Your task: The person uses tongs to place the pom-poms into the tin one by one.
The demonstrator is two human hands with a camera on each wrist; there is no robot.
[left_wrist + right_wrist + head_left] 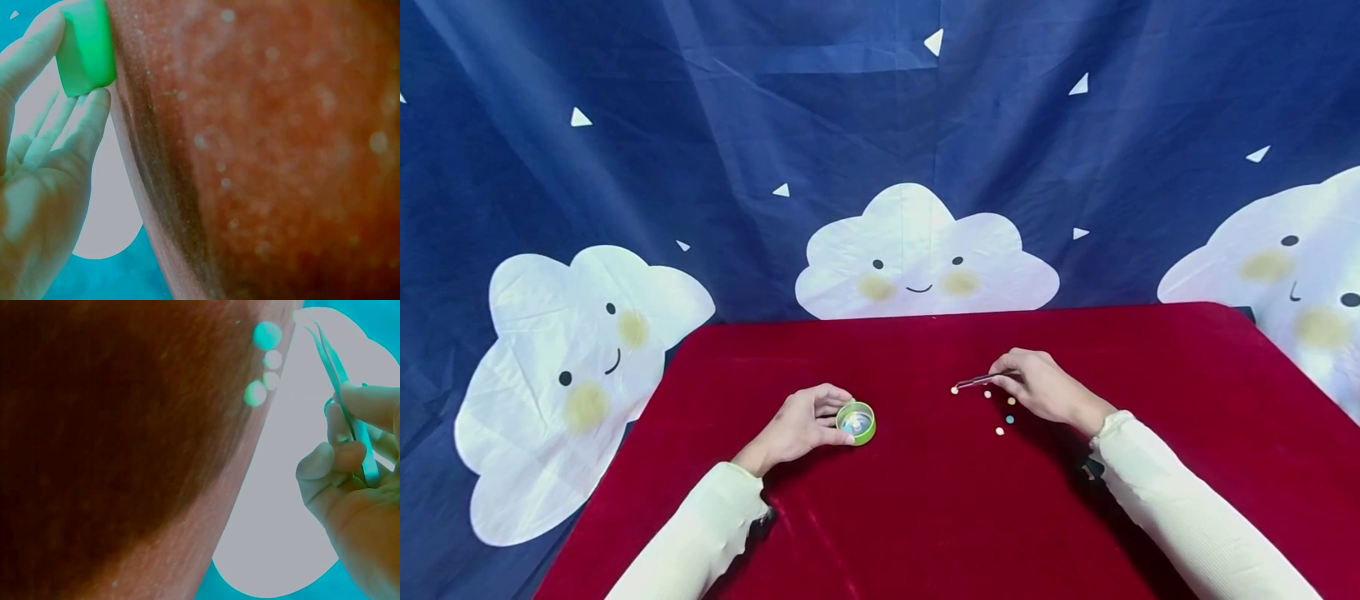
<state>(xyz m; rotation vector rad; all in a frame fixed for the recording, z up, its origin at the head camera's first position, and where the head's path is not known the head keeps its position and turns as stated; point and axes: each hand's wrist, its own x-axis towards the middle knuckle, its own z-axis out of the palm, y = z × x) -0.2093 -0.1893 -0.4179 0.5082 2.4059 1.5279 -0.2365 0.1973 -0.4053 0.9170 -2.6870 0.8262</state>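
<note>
My left hand (801, 427) grips a small round green tin (871, 435) by its side, thumb and fingers on opposite sides of the wall. A few small pale and blue pieces show inside it. In the left wrist view the green wall (87, 49) sits between thumb and fingertips. My right hand (1047, 388) pinches a pair of metal tweezers (976, 381), their tips pointing left. Right at the tips is a small pale bead (955, 390). Near the right hand lie several more beads, among them a blue bead (1010, 420) and a yellowish bead (1011, 401).
Dark red cloth (917, 500) covers the table, whose far edge meets a blue curtain (865, 100) printed with smiling clouds. The loose beads lie between the tin and the right forearm, including a pale bead (1000, 431) closest to me.
</note>
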